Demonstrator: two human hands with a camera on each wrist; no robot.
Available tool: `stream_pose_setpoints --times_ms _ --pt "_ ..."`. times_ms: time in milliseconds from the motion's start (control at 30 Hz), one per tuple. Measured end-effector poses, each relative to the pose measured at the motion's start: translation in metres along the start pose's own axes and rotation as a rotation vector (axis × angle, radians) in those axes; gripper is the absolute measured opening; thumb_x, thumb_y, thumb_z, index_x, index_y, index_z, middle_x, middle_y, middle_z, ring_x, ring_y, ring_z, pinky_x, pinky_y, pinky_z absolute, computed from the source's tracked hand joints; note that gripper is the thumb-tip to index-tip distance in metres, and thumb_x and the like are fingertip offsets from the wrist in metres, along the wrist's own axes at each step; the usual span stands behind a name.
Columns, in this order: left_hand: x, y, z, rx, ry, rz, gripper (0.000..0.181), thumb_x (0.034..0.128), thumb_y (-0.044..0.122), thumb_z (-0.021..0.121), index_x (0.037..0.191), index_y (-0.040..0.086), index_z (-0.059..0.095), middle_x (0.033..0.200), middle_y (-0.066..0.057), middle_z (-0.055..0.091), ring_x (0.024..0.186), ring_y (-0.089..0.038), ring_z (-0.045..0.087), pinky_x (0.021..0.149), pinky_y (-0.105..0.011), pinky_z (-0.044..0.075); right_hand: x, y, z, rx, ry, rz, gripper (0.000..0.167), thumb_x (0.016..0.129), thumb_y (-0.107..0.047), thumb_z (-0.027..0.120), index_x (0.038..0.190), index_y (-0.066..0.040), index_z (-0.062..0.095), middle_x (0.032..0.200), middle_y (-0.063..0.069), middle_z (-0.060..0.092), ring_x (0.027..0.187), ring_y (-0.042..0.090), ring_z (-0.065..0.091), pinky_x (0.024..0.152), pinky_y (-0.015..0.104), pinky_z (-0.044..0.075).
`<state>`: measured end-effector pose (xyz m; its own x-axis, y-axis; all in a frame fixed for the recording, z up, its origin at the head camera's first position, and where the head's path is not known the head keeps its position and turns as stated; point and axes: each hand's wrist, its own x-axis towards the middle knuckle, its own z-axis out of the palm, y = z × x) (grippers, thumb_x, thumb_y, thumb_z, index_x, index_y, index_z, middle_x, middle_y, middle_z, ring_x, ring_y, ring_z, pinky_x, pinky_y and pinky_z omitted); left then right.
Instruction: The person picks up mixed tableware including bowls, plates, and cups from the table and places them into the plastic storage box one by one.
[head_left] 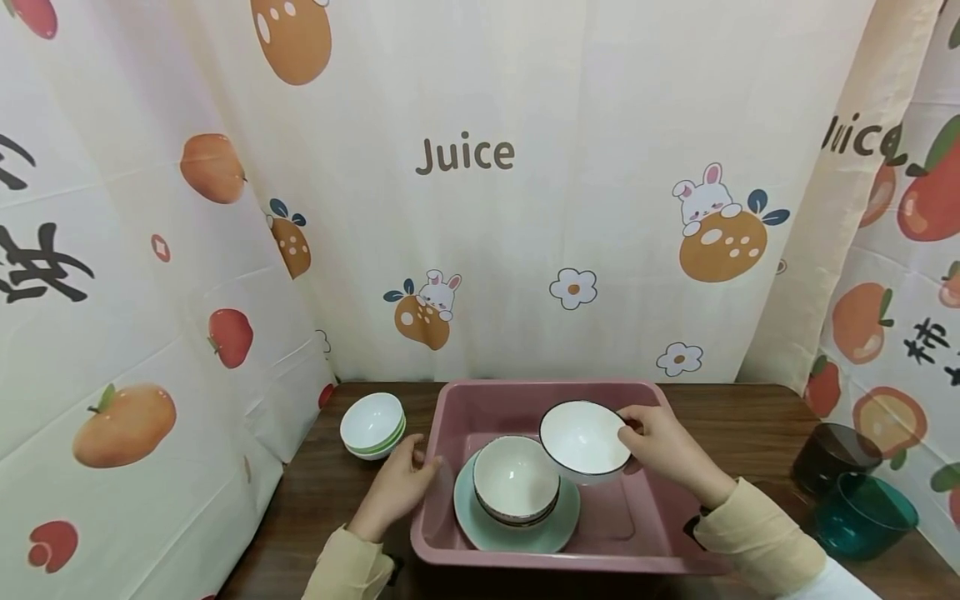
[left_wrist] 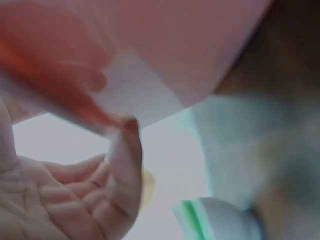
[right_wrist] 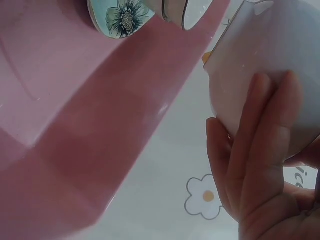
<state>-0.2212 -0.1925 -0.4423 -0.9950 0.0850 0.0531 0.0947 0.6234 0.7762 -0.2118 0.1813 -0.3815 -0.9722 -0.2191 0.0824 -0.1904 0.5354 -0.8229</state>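
My right hand (head_left: 663,442) holds a white bowl (head_left: 583,437) with a dark rim, tilted above the right part of a pink basin (head_left: 652,517); in the right wrist view its fingers (right_wrist: 260,135) lie along the bowl's outside. At the basin's left edge is my left hand (head_left: 397,487), thumb over the rim and fingers curled outside it; the left wrist view of this hold is blurred. Inside the basin, stacked bowls (head_left: 516,475) with dark rims sit on a pale green plate (head_left: 566,525). A dark flower print shows on the plate (right_wrist: 125,20) in the right wrist view.
Left of the basin, near the left hand, stands a stack of small white bowls (head_left: 372,423) with green bands. A dark cup (head_left: 836,458) and a teal cup (head_left: 862,517) stand at the table's right end. Behind the wooden table (head_left: 720,408) hangs a printed curtain (head_left: 525,250).
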Motion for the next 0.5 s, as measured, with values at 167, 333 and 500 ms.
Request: stream_pose_setpoints --times_ms 167,333,500 --pt "0.0 0.031 -0.019 0.032 0.068 0.018 0.065 0.0951 0.029 0.06 0.145 -0.004 0.035 0.12 -0.018 0.053 0.105 -0.027 0.056 0.088 -0.043 0.048 -0.001 -0.002 0.002 0.01 0.002 -0.001 0.03 0.091 0.002 0.048 0.115 0.016 0.058 0.083 0.015 0.069 0.056 0.014 0.064 0.052 0.031 0.056" --pt "0.002 0.064 -0.029 -0.009 0.056 0.051 0.071 0.0951 0.038 0.06 0.147 -0.001 0.033 0.129 -0.017 0.052 0.117 -0.03 0.053 0.096 -0.048 0.046 -0.003 -0.005 0.003 0.011 0.011 0.0 0.031 0.091 0.002 0.048 0.117 0.017 0.057 0.088 0.018 0.07 0.057 0.015 0.064 0.052 0.028 0.055" --pt "0.01 0.086 -0.02 -0.062 -0.025 0.083 0.073 0.0922 0.043 0.063 0.146 0.001 0.037 0.128 -0.014 0.056 0.111 -0.025 0.058 0.091 -0.043 0.05 -0.004 -0.009 0.006 0.019 0.023 0.003 0.031 0.091 0.002 0.048 0.117 0.016 0.057 0.087 0.017 0.069 0.057 0.015 0.065 0.051 0.028 0.055"
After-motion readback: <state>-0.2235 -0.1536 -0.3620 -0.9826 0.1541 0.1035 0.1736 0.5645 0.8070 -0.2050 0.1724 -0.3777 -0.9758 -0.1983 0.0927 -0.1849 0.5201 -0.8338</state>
